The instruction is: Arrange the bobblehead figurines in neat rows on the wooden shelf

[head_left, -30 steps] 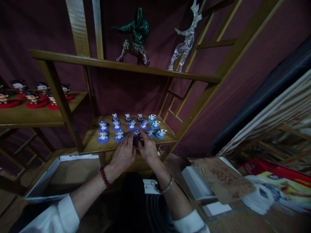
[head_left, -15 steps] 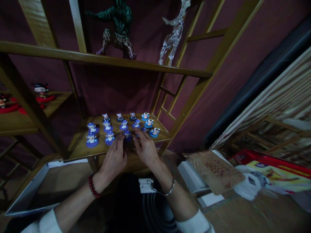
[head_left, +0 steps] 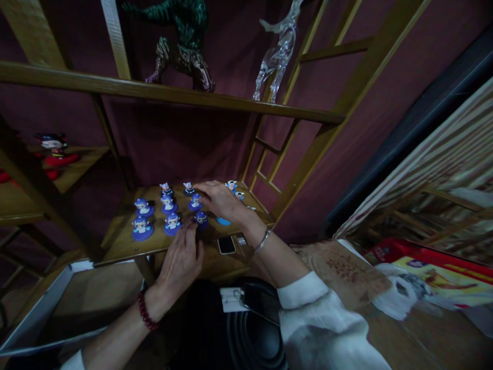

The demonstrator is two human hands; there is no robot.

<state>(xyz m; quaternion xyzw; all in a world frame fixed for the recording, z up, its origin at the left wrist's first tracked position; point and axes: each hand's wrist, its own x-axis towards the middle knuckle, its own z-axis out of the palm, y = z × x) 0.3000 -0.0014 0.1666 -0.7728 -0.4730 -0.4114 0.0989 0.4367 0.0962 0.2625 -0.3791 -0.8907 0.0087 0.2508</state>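
Note:
Small figurines stand in rows on a low wooden shelf (head_left: 119, 232). My left hand (head_left: 180, 254), with a red bead bracelet, has its fingers stretched out close to a purple-based figurine (head_left: 201, 220) in the front row; whether they touch cannot be told. My right hand (head_left: 220, 199) reaches across the right part of the shelf, fingers stretched out beside a grey-and-black figurine (head_left: 188, 188) at the back. It hides the figurines beneath it. Other purple-based figurines (head_left: 142, 228) stand to the left. Blue-based figurines (head_left: 231, 186) show partly behind my right hand.
A dark green statue (head_left: 188, 31) and a clear glass animal statue (head_left: 277, 56) stand on the shelf above. Red-based figurines (head_left: 57, 154) sit at left. An open box (head_left: 82, 293) lies below left; a phone-like dark object (head_left: 226, 245) lies below the shelf.
My right hand has moved forward and left to the back row, over the figurines there. My left hand stays by the front row. The view has shifted slightly.

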